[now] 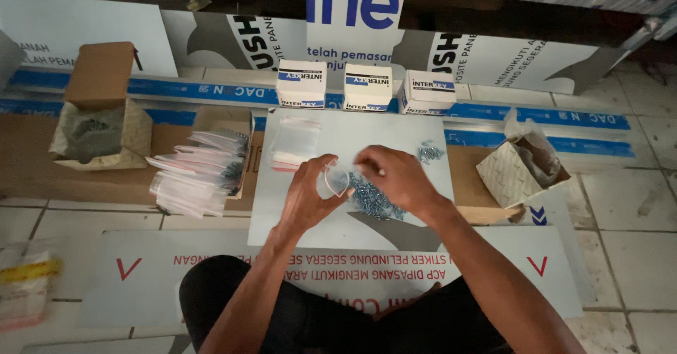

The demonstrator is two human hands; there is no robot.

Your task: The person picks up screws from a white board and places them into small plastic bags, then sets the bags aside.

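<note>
Together, left hand [305, 197] and right hand [395, 178] fingers pinch the clear bag [336, 179] between them.

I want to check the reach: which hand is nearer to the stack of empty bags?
Left. The left hand is just below and right of the stack; the right hand is farther right, over the screws.

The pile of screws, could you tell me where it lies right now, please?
In the head view, the pile of screws lies on the pale panel, centre-right, under the right hand and beside the small clear bag.
</note>
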